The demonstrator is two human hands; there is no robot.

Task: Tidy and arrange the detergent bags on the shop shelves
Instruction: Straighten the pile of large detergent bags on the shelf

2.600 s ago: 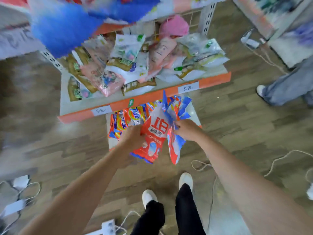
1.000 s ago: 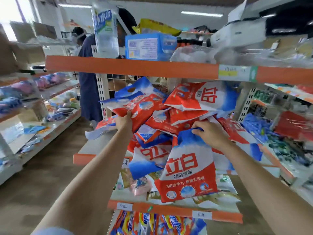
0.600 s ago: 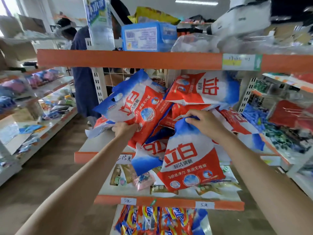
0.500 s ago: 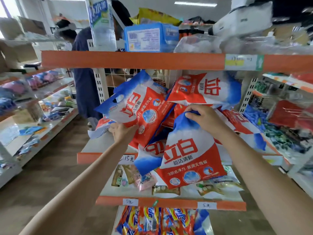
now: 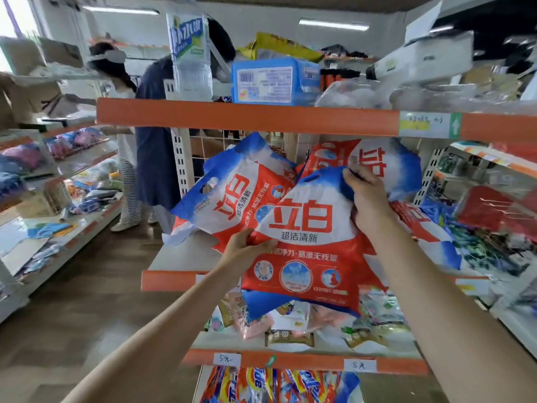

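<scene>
Detergent bag [image 5: 302, 245] hangs upright before the middle shelf [image 5: 171, 279], overlapping its front edge. Your right hand [image 5: 367, 199] pinches the blue top corner; your left hand [image 5: 247, 251] grips the left edge, the bag's body between both grips.

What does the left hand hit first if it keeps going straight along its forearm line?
Likely the front detergent bag itself: the left hand already pinches its left edge. Past that, the tilted bag behind, though depth is unclear.
</scene>
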